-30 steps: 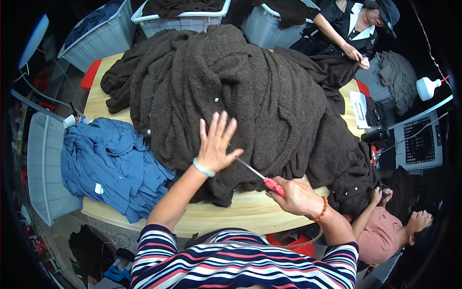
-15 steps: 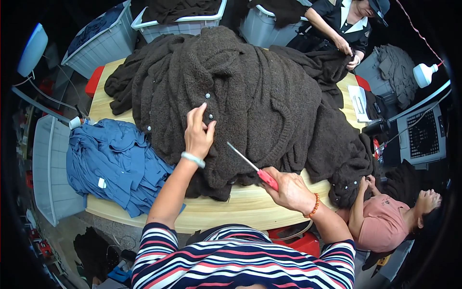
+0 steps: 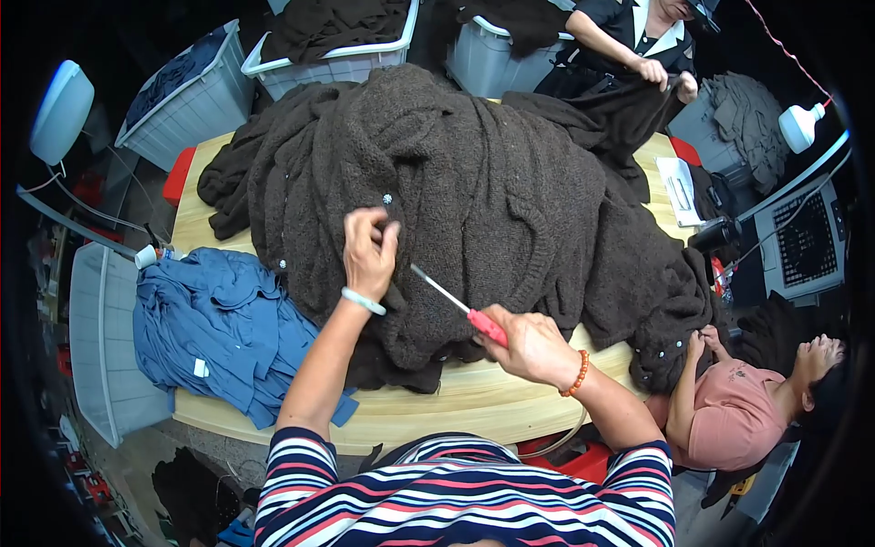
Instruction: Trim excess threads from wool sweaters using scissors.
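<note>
Left hand [image 3: 369,251] is closed in a pinch on the brown knit pile [image 3: 510,201], thumb & fingers gripping a fold of wool just below a small pale button [image 3: 387,198]; a light band sits on that wrist. Right hand [image 3: 529,345] is wrapped tight round the red handle of the scissors [image 3: 456,303], thin metal blades pointing up-left toward the left hand, tips just short of it, lying over the knit. Can't tell if the blades are parted. The pile is heaped across the middle & far side of the wooden bench [image 3: 474,401], covering most of it, w/ one end hanging off the right edge. Blue garments [image 3: 219,328] lie on the bench's left part, just beside the pile, partly over the near-left corner. A grey crate [image 3: 100,356] stands left of the bench, well apart from the hands. Bins [image 3: 337,64] w/ more dark knitwear stand beyond the far edge. A 2nd person's hands [image 3: 665,77] at far right hold dark cloth. A 3rd person in a pink top [image 3: 729,428] is low at the right, one hand at the hanging end of the pile. Striped sleeves belong to the wearer's own arms.
</note>
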`<state>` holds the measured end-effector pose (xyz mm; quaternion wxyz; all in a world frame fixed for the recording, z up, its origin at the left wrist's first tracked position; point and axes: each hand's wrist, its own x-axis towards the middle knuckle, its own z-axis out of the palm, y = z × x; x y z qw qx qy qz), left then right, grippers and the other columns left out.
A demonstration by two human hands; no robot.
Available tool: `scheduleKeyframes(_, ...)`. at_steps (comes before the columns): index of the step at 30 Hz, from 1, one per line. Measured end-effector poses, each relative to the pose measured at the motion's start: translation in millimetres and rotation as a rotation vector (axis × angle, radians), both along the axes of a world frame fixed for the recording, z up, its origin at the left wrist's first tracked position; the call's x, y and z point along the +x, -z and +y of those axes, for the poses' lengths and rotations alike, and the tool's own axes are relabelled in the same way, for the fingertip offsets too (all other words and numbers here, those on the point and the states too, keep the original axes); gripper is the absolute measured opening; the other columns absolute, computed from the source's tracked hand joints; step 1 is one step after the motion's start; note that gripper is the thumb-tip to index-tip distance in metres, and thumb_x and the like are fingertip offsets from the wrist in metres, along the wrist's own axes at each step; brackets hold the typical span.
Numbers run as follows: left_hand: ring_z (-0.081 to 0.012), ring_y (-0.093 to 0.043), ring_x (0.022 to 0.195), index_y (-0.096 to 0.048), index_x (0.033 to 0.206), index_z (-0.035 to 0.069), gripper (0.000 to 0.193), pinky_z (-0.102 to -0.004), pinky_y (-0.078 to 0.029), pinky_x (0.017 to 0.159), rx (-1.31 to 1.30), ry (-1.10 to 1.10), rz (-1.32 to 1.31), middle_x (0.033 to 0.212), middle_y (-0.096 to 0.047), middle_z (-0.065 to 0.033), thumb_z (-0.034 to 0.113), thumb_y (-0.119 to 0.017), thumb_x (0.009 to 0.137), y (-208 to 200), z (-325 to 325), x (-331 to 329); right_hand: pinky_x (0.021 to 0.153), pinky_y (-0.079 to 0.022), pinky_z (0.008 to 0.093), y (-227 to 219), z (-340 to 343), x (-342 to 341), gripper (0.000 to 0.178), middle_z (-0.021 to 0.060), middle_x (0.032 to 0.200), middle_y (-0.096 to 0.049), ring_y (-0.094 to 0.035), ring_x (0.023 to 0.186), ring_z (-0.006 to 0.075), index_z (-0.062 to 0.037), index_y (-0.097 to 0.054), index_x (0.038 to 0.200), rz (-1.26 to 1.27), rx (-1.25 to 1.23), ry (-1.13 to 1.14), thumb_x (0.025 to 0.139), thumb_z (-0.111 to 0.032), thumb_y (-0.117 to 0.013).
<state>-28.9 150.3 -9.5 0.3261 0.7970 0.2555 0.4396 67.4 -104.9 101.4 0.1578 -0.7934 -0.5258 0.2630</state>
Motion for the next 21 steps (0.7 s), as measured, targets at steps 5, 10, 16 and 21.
scheduleKeyframes(5, -0.0386, -0.063, 0.089, -0.061, 0.106, 0.006, 0.021, -0.0464, -0.051, 0.075, 0.133, -0.046, 0.338, 0.104, -0.059, -0.0153, 0.014, -0.067, 0.087, 0.1, 41.5, 32.7, 0.069, -0.052, 0.0516, -19.6, 23.2, -0.7, 0.025, 0.0208, 0.073, -0.066, -0.066, 0.072, 0.0425, -0.0087, -0.058, 0.106, -0.04, 0.041, 0.072, 0.094, -0.03, -0.06)
scheduleKeyframes(10, -0.0325, -0.066, 0.081, -0.062, 0.09, 0.003, 0.005, -0.0414, -0.051, 0.07, 0.018, 0.047, 0.271, 0.084, -0.064, -0.0147, 0.007, -0.063, 0.087, 30.6, 49.6, 25.3, 0.069, -0.053, 0.0512, -12.0, 38.9, 2.0, 0.027, 0.0222, 0.074, -0.067, -0.067, 0.074, 0.0418, -0.002, -0.056, 0.101, -0.047, 0.069, 0.097, 0.094, -0.028, -0.059)
scheduleKeyframes(16, -0.0383, -0.058, 0.097, -0.059, 0.106, -0.002, 0.02, -0.0455, -0.046, 0.086, 0.231, 0.145, 0.139, 0.103, -0.061, -0.0193, 0.003, -0.055, 0.087, 43.5, 4.9, -10.3, 0.068, -0.052, 0.0523, 1.2, 28.3, -2.7, 0.031, 0.0231, 0.074, -0.066, -0.067, 0.075, 0.0427, -0.0035, -0.059, 0.105, -0.025, 0.024, -0.06, 0.093, -0.032, -0.061)
scheduleKeyframes(21, -0.0425, -0.049, 0.121, -0.048, 0.134, -0.005, 0.046, -0.0469, -0.039, 0.103, 0.179, 0.141, 0.367, 0.139, -0.047, -0.0246, 0.008, -0.052, 0.091, 52.4, -66.4, -62.6, 0.065, -0.053, 0.0509, 1.7, -5.7, -14.1, 0.027, 0.0232, 0.07, -0.066, -0.068, 0.072, 0.0409, -0.0014, -0.06, 0.1, 0.011, -0.103, -0.128, 0.09, -0.027, -0.062)
